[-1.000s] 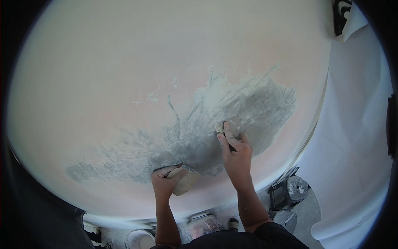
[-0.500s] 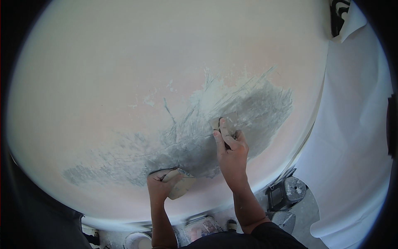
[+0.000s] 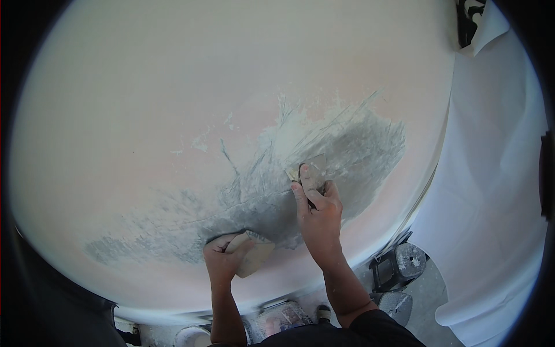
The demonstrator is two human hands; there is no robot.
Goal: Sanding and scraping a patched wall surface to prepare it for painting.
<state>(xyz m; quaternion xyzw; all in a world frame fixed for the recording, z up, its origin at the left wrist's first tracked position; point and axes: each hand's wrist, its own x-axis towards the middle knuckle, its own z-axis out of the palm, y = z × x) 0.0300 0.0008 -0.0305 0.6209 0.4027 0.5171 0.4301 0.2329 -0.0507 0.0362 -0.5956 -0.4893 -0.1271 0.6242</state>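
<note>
Nearest the person, on the floor below the wall, lay a crumpled bag (image 3: 280,318) and the rim of a white bucket (image 3: 191,335); what was inside the bucket could not be told. To the right stood two dusty grey blocks (image 3: 399,266) — spattered with filler — beside a white sheet (image 3: 491,202) that hung down the right side.

Above these, the left hand (image 3: 222,257) was closed round a flat tan board (image 3: 254,257), held low against the wall (image 3: 144,104). The right hand (image 3: 318,211) was wrapped tight around the handle of a putty knife (image 3: 306,169), forefinger laid along it, the blade pressed flat into the wet grey plaster patch (image 3: 324,156).

That patch spread from the lower left up to the right, with scraped streaks at its upper edge. Beyond it the pale pink wall ran bare to the top and left — nothing stood in front of it there.
</note>
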